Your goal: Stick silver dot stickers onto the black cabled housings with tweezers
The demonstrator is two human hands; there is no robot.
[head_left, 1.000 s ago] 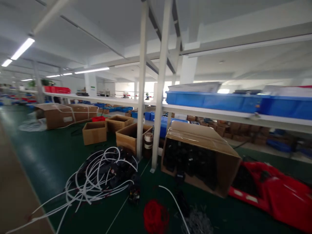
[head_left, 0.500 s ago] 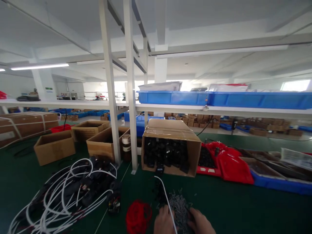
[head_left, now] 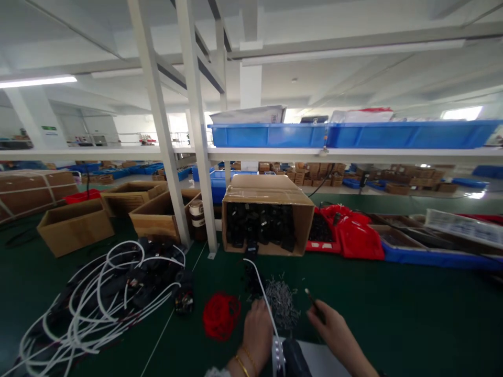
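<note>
At a green tabletop (head_left: 412,314), a person works bare-handed over loose small parts. The right hand (head_left: 332,323) has its fingers clamped on a slim dark tool (head_left: 313,301), its pale tip jutting out beyond the fingertips. The left hand (head_left: 258,322), with gold bracelets (head_left: 244,362) at the wrist, reaches down beside a scatter of small black pieces (head_left: 251,280); from where I stand, I cannot tell whether its fingers are closed on anything. A white cable (head_left: 264,295) runs past the left fingers toward a black part (head_left: 295,358), nearer the person than either set of fingers. Between the two hands lies a pile of grey screw-like pieces (head_left: 282,303). Left of the left fingers sits a red coil (head_left: 222,317), and farther out on that side, a tangle of black parts and white cables (head_left: 126,288). Beyond the fingers, a cardboard box (head_left: 269,195) faces the person, stocked with black pieces.
</note>
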